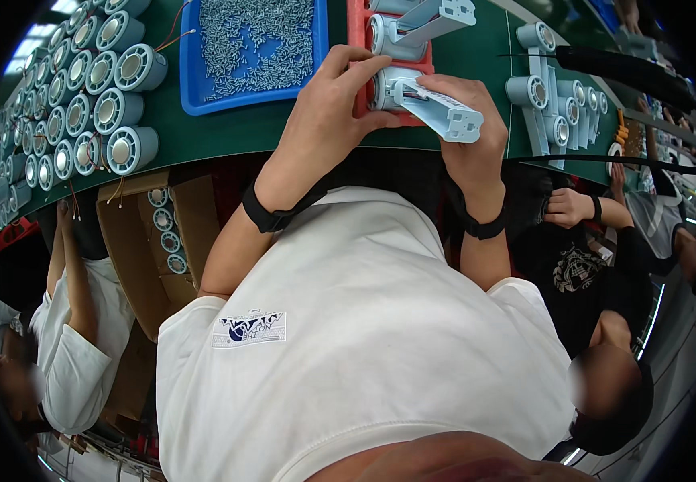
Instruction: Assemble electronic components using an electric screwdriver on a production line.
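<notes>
A light-blue round fan housing lies in a red fixture at the table's near edge. From it a light-blue handle projects to the right, with a white strip along it. My left hand is closed at the housing's left side, index finger on its upper edge and thumb below. Around the handle's right side, my right hand is closed, with fingers along its top. Just beyond, a second housing with a handle sits in the same fixture.
A blue tray of small screws stands left of the fixture. Farther left are several rows of light-blue housings with wires. Assembled pieces with handles lie to the right, near a black cable. People sit on both sides.
</notes>
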Motion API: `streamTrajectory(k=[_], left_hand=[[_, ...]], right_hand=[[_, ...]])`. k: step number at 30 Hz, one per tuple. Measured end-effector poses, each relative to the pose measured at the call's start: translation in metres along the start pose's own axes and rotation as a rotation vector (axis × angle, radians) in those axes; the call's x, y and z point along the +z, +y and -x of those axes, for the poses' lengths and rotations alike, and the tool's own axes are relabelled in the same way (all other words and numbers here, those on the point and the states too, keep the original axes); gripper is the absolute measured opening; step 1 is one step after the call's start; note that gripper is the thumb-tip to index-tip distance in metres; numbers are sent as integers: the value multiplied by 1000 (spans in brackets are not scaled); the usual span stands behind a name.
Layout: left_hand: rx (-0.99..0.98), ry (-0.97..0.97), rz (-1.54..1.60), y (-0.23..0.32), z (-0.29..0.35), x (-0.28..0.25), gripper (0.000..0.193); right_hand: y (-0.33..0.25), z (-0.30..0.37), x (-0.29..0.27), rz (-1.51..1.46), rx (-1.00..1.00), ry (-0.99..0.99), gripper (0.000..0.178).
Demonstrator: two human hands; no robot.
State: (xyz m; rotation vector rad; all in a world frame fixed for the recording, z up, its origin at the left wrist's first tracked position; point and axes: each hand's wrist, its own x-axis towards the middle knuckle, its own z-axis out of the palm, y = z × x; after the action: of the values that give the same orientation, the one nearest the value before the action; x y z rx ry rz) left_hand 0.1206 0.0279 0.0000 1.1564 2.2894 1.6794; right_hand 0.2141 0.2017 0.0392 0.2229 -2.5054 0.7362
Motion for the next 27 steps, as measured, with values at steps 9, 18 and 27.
streamTrajectory(k=[9, 18, 27], left_hand=[[46, -61, -50, -5, -1, -5, 57], [77, -30, -152, -6, 1, -5, 56], [49, -28, -171, -5, 1, -4, 52]], right_hand=[[-17, -13, -5, 58, 54, -71, 38], [-27, -19, -10, 44, 129, -162, 32], [-4, -2, 1, -212, 330, -127, 33]])
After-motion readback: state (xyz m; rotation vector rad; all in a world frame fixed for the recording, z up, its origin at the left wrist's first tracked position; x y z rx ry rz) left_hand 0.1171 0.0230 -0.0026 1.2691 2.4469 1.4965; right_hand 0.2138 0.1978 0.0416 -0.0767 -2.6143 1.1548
